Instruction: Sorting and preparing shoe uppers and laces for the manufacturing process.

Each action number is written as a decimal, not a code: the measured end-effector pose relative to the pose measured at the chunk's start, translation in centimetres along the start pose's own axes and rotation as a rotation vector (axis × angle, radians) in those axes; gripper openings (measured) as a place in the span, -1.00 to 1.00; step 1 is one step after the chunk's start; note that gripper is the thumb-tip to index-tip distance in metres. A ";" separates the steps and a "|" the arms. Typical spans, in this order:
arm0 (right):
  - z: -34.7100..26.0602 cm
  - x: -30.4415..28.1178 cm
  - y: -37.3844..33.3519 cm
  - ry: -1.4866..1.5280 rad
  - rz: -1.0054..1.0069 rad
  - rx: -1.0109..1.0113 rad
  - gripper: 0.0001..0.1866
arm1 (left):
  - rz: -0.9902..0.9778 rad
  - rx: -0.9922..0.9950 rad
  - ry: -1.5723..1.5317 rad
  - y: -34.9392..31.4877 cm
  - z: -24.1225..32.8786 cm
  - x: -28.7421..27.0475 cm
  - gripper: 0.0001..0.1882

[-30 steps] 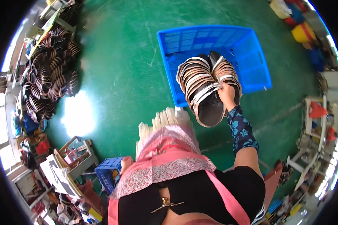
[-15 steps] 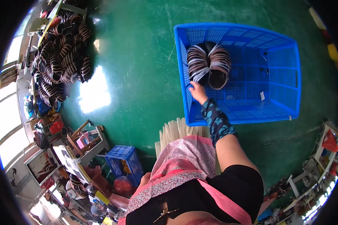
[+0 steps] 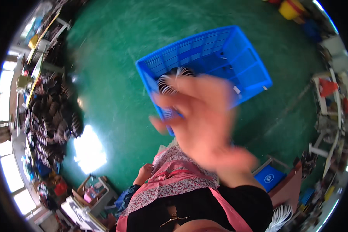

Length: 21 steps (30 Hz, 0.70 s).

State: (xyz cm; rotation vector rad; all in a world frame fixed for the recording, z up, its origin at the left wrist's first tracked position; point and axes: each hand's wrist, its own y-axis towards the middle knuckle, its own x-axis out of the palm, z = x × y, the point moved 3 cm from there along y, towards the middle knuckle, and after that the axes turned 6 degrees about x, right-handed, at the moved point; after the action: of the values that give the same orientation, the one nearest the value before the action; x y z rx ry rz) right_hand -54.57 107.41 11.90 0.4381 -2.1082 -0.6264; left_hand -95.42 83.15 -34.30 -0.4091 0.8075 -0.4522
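My right hand (image 3: 201, 116) is raised close to the camera and smeared by motion. Its fingers are spread and it holds nothing. Beyond it on the floor stands a blue plastic crate (image 3: 251, 58). Striped strappy shoes (image 3: 166, 86) lie at the crate's left end, mostly hidden behind my hand. At the left edge of my pink floral apron (image 3: 189, 183), my left hand (image 3: 144, 173) hangs with fingers curled in. Whatever those fingers hold, if anything, is hidden.
A big heap of striped shoes (image 3: 50, 120) lies to the left on the green floor (image 3: 116, 77). A wooden stand (image 3: 91, 189) is at the lower left, with a blue seat (image 3: 266, 176) at the lower right. Cluttered white racks (image 3: 324, 96) line the right side.
My right hand has left the shoes in the crate and come up close to the camera, fingers spreading. The view has turned, so the crate appears tilted and further left. More of my left hand shows.
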 end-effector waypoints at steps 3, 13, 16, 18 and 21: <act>-12.9 11.7 -9.4 -0.020 -0.121 -0.117 -0.10 | -0.188 0.290 0.247 -0.3 -2.4 2.1 -0.81; -29.1 43.9 -41.6 -0.594 0.137 -0.641 -0.44 | -0.534 0.580 0.717 0.5 7.1 12.2 -0.70; -30.8 50.5 -47.1 -0.934 0.187 -1.261 -0.52 | -0.659 0.709 0.725 -0.6 14.8 20.4 -0.73; -30.9 54.5 -52.2 -1.026 0.275 -1.445 -0.56 | -0.786 0.616 0.584 -4.0 17.7 26.4 -0.75; -32.5 60.4 -59.1 -1.117 0.361 -1.710 -0.61 | -0.974 0.868 0.867 -9.1 21.5 36.7 -0.75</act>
State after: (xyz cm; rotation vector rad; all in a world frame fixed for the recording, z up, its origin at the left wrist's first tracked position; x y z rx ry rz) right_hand -56.92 19.37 32.84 -1.4613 -1.5164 -2.3548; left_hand -58.87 59.89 -37.92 0.2922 1.0998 -1.8915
